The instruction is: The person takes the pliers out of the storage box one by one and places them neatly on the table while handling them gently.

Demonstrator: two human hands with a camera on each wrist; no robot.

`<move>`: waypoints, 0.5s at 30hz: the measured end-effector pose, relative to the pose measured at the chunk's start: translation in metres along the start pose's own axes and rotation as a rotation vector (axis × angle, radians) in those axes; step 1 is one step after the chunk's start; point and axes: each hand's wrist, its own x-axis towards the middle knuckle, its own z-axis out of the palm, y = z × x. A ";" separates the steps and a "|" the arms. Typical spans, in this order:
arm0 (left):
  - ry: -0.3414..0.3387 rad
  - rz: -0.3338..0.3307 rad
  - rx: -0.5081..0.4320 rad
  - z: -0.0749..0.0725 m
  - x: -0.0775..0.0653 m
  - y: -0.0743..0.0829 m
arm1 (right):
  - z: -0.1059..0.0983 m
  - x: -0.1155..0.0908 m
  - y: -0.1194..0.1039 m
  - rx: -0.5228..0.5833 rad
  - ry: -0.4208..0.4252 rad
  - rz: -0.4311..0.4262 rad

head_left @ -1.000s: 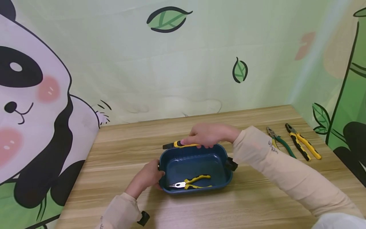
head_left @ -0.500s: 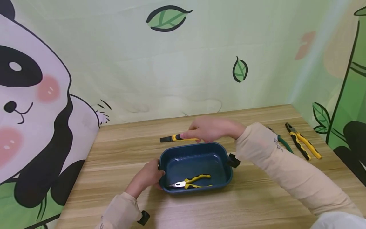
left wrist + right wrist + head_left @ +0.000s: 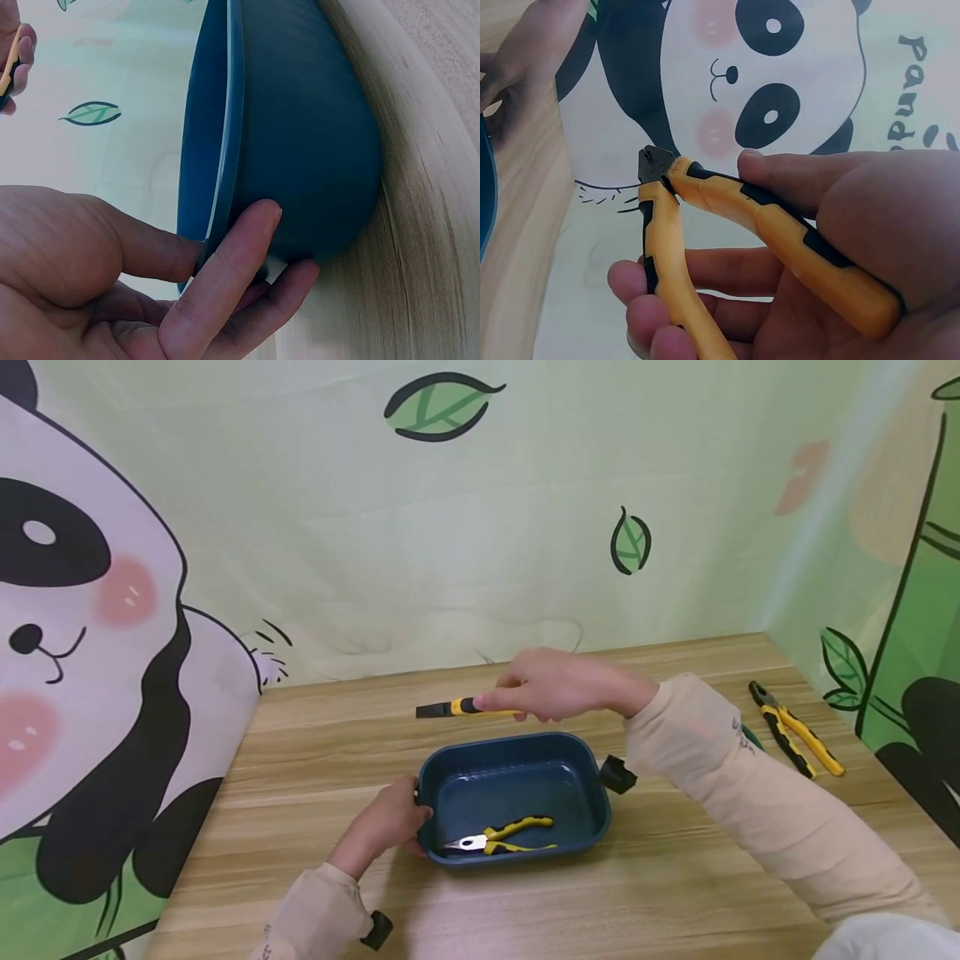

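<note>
My left hand [image 3: 388, 817] grips the left end of a dark blue basin [image 3: 427, 768], thumb over the rim and fingers against the outer wall in the left wrist view. Inside the basin lie yellow-and-black long-nose pliers [image 3: 487, 842], near the front wall. In my right hand [image 3: 558, 685] is a second pair of yellow-and-black pliers [image 3: 664, 225] with a short dark head. The right wrist view shows their handles spread, thumb on one and fingers curled round the other. The head view has this pair behind the basin's back rim, head pointing left.
At the right of the wooden table [image 3: 322, 727] lie large yellow-and-black pliers [image 3: 797, 731]. Just left of them a green handle [image 3: 752, 739] shows, mostly hidden by my right sleeve [image 3: 735, 760]. A printed cloth [image 3: 510, 560] stands behind the table.
My right hand has moved back and up from the basin's back rim, carrying the pliers. The sleeve now covers more of the green-handled pliers. My left hand and the basin have stayed still.
</note>
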 end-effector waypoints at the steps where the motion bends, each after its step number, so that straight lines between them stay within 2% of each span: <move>1: 0.000 0.000 -0.002 0.000 0.000 0.000 | 0.000 -0.001 0.000 -0.001 0.005 -0.006; 9: -0.006 -0.001 -0.006 0.000 -0.001 0.001 | 0.001 -0.005 0.002 -0.042 0.064 -0.112; 15: -0.003 0.002 -0.005 0.000 -0.001 0.001 | 0.004 -0.008 0.002 -0.069 0.099 -0.143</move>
